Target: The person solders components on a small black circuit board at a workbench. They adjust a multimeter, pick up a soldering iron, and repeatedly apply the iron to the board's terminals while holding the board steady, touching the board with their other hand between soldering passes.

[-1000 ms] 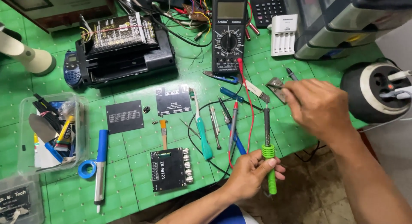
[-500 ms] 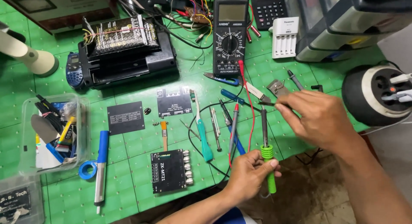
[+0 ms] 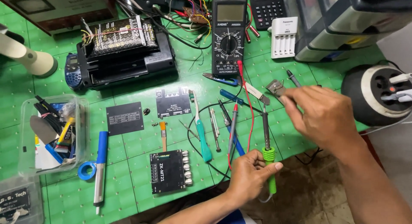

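Left hand (image 3: 249, 174) clasping soldering iron (image 3: 268, 153) by green grip, at mat's 6 o'clock edge, long axis 12–6, tip toward 12, right hand (image 3: 324, 114) pinching pliers (image 3: 275, 87) at 2 o'clock, probes crowding 9 o'clock side.

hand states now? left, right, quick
Left hand: closed on the green-handled soldering iron.
Right hand: fingers curled over the metal pliers; actual grip cannot be told.
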